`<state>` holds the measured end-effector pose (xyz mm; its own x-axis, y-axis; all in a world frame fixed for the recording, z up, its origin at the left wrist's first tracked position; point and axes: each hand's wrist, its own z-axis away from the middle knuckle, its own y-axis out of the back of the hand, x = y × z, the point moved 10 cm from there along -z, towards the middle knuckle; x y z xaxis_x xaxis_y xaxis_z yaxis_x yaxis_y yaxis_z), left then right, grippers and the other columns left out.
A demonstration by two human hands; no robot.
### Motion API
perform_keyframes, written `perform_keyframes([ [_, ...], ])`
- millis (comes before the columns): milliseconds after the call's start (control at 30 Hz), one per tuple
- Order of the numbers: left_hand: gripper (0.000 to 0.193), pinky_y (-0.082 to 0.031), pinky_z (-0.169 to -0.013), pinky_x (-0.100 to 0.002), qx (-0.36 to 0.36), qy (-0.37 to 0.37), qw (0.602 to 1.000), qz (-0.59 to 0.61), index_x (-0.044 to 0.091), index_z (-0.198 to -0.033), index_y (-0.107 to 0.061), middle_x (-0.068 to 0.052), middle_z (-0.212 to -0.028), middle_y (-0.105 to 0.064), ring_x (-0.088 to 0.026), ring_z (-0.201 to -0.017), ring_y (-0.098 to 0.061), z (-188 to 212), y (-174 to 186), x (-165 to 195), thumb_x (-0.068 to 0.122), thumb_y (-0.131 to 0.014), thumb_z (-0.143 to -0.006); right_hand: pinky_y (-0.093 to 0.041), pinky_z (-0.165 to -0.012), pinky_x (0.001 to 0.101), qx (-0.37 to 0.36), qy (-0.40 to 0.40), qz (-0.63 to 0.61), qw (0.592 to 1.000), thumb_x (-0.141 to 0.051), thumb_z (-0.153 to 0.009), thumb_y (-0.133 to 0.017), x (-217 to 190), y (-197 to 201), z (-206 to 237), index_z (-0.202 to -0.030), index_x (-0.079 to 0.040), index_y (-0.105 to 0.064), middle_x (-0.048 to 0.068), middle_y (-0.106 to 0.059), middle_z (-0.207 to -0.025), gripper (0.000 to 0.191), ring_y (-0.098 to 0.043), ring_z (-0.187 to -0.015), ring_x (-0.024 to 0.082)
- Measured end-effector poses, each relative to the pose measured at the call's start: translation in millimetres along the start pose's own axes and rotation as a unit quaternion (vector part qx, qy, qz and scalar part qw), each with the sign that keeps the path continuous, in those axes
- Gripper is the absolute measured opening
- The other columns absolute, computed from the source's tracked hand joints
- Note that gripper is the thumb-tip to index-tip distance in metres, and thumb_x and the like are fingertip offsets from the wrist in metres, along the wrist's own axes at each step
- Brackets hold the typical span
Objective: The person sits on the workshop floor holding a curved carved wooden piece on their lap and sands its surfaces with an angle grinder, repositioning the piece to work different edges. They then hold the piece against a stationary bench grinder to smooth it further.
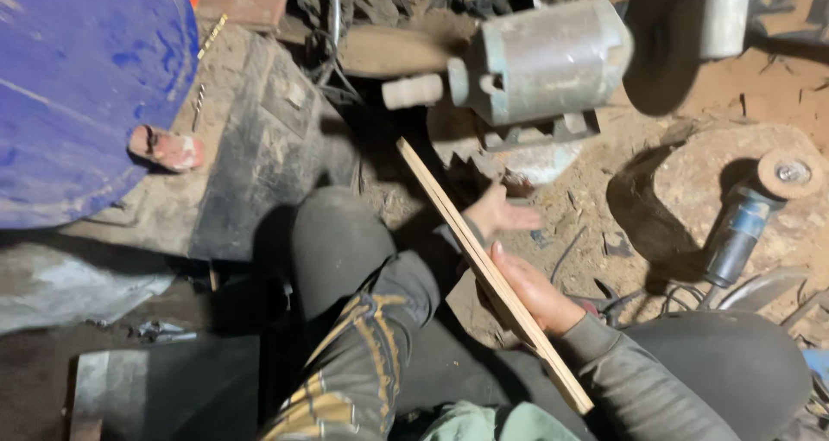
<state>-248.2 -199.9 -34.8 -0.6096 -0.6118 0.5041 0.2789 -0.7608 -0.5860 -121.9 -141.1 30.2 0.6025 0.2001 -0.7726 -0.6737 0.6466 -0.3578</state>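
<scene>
The person is sitting low on the dusty floor [604, 190], the right hand [531, 294] clenched around a thin wooden strip [484, 268] that is slanting up toward the bench grinder motor [540, 57]. The left hand [501, 215] is hovering just behind the strip, fingers released. The risk looks plain: held only low down, the long strip could flex or snag on the dark grinding wheel [661, 52] and be kicking back toward the knees

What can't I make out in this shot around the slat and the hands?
Head view only:
- Left hand: mostly behind the wooden slat; grip unclear.
- Right hand: fingers behind the slat.
- Motor: wheel end blurred and dark.
- Angle grinder: cable lost in shadow.
- Blue drum: cut off by the frame edge.
</scene>
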Motion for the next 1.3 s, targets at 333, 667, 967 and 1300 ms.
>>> perform_keyframes([
  [333,0.062,-0.052,-0.099,-0.049,0.031,-0.168,0.972,0.164,0.003,-0.139,-0.046,-0.022,-0.123,-0.063,-0.035,-0.114,-0.062,142,107,-1,0.052,-0.037,-0.101,-0.056,-0.085,0.0347,-0.017,0.04,0.282,0.958,-0.054,-0.084,-0.065,-80,-38,29,-0.139,-0.003,-0.057,0.015,-0.075,-0.12,0.076,-0.068,-0.102,0.019],
  [667,0.05,-0.057,-0.063,-0.043,0.143,-0.289,0.921,0.217,0.006,-0.102,-0.057,-0.011,-0.079,-0.061,-0.028,-0.065,-0.062,139,175,60,0.053,-0.042,-0.108,-0.053,-0.051,0.0298,0.055,-0.016,0.076,0.995,-0.06,-0.101,-0.04,-22,-96,-55,-0.114,-0.003,-0.069,0.008,-0.067,-0.076,0.065,-0.063,-0.057,0.014],
  [967,0.066,-0.05,-0.044,-0.037,0.187,-0.29,0.93,0.125,0.007,-0.085,-0.059,-0.01,-0.066,-0.06,-0.023,-0.047,-0.057,110,180,105,0.065,-0.033,-0.104,-0.046,-0.043,0.0285,0.067,-0.016,-0.021,0.997,-0.061,-0.102,-0.034,-15,-97,-74,-0.101,-0.009,-0.063,0.006,-0.063,-0.068,0.06,-0.055,-0.048,0.014],
  [1300,0.068,-0.053,-0.048,-0.037,0.152,-0.167,0.964,0.138,0.005,-0.097,-0.059,-0.01,-0.067,-0.06,-0.021,-0.052,-0.058,61,160,109,0.067,-0.031,-0.099,-0.048,-0.037,0.0299,0.08,0.0,-0.047,0.996,-0.063,-0.103,-0.032,-31,-55,-139,-0.094,-0.008,-0.056,0.003,-0.055,-0.057,0.061,-0.056,-0.041,0.015],
])
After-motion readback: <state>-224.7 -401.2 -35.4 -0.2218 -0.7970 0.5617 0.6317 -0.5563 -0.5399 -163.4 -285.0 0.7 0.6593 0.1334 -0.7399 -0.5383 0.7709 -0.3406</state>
